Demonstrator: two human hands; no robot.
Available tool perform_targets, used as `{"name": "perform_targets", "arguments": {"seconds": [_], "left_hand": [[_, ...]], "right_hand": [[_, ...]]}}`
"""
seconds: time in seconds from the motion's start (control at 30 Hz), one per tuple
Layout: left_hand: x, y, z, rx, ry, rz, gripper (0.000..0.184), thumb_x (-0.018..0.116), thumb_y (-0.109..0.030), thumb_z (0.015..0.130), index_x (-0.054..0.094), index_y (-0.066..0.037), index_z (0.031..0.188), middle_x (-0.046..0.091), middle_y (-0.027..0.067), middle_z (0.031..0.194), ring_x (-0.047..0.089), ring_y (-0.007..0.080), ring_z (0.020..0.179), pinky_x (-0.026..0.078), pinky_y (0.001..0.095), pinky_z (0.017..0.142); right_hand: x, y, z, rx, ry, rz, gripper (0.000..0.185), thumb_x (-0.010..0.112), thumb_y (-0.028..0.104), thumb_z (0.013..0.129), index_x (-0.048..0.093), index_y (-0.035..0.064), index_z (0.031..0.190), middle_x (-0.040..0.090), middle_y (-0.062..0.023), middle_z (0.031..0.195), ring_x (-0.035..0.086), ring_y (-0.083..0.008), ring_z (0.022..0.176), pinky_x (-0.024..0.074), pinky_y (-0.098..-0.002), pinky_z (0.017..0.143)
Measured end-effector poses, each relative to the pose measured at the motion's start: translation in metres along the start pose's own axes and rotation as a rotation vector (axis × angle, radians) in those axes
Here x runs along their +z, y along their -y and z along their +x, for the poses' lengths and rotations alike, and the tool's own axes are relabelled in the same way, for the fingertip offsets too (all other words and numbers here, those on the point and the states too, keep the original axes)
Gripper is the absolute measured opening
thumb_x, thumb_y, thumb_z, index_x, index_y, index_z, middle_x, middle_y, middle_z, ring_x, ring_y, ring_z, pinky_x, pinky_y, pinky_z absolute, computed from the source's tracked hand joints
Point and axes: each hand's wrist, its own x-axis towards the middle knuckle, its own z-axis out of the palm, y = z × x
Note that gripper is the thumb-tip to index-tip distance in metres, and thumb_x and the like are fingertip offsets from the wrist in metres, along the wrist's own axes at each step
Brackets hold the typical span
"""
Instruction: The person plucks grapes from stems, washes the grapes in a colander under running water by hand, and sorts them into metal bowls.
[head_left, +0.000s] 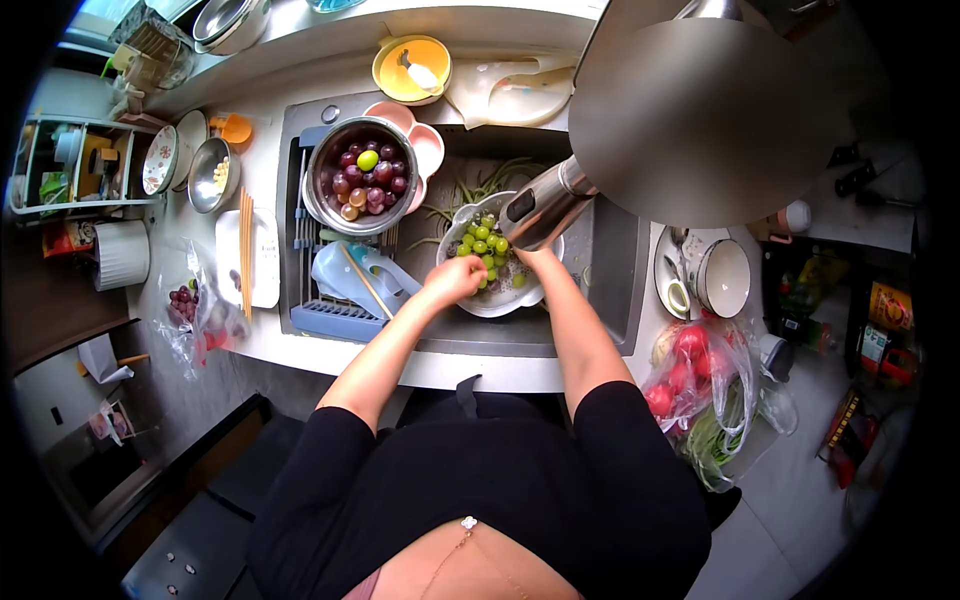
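Observation:
In the sink (625, 290) a white bowl (490, 303) holds a bunch of green grapes (484, 240). My left hand (457, 279) is at the bowl's near left side, its fingers curled together against the grapes; what they pinch, if anything, is hidden. My right hand (540, 262) reaches to the bowl's right side, beneath the metal faucet spout (545, 205), which covers most of its fingers. Left of the bowl, a steel pot (318, 180) holds red grapes (372, 190) with one green grape (368, 160) on top.
A blue-grey rack (335, 320) with a light blue plastic item (350, 275) spans the sink's left side. Chopsticks (246, 255) lie across a white tray (262, 285). Bowls (724, 278) and bagged red produce (690, 370) stand right. Green stalks (505, 178) lie behind the bowl.

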Motion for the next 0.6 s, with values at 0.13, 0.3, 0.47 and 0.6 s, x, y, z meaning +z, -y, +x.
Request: {"name": "perform_targets", "arguments": {"seconds": [0.13,0.3,0.47,0.6], "left_hand": [[0.039,-0.013,-0.005,0.202,0.125,0.495,0.023,0.053,-0.013,0.077,0.061,-0.011,0.098,0.066,0.0129,0.089,0.063,0.0293,0.086,0.051,0.0417,0.069],[0.088,-0.014,0.019,0.129,-0.016,0.766,0.021,0.049,-0.013,0.081,0.061,-0.006,0.097,0.067,0.006,0.09,0.066,0.0228,0.084,0.053,0.0384,0.06],[0.102,-0.008,0.037,-0.099,0.083,0.783,0.024,0.05,-0.017,0.082,0.066,-0.008,0.098,0.068,0.0092,0.091,0.067,0.0245,0.078,0.053,0.0365,0.057],[0.092,0.001,0.032,-0.207,0.063,0.789,0.023,0.049,-0.017,0.085,0.066,-0.009,0.098,0.067,0.0067,0.097,0.066,0.0245,0.084,0.053,0.0394,0.057]], "right_hand": [[-0.067,0.044,-0.028,-0.012,0.014,-0.081,0.037,0.051,0.02,0.084,0.047,-0.0008,0.114,0.054,-0.0275,0.109,0.056,-0.0421,0.099,0.0466,-0.0468,0.085],[-0.146,0.124,-0.088,0.071,0.355,-0.32,0.027,0.048,0.012,0.084,0.057,0.0047,0.109,0.057,-0.0175,0.11,0.059,-0.0388,0.097,0.0484,-0.0448,0.083],[-0.119,0.11,-0.1,-0.188,0.59,-0.375,0.026,0.046,0.023,0.086,0.058,0.0174,0.108,0.059,-0.015,0.109,0.059,-0.032,0.099,0.0481,-0.0416,0.083],[-0.109,0.128,-0.104,-0.141,0.574,-0.467,0.026,0.043,0.026,0.088,0.058,0.0171,0.107,0.059,-0.0151,0.111,0.059,-0.0328,0.1,0.0485,-0.0423,0.082]]}}
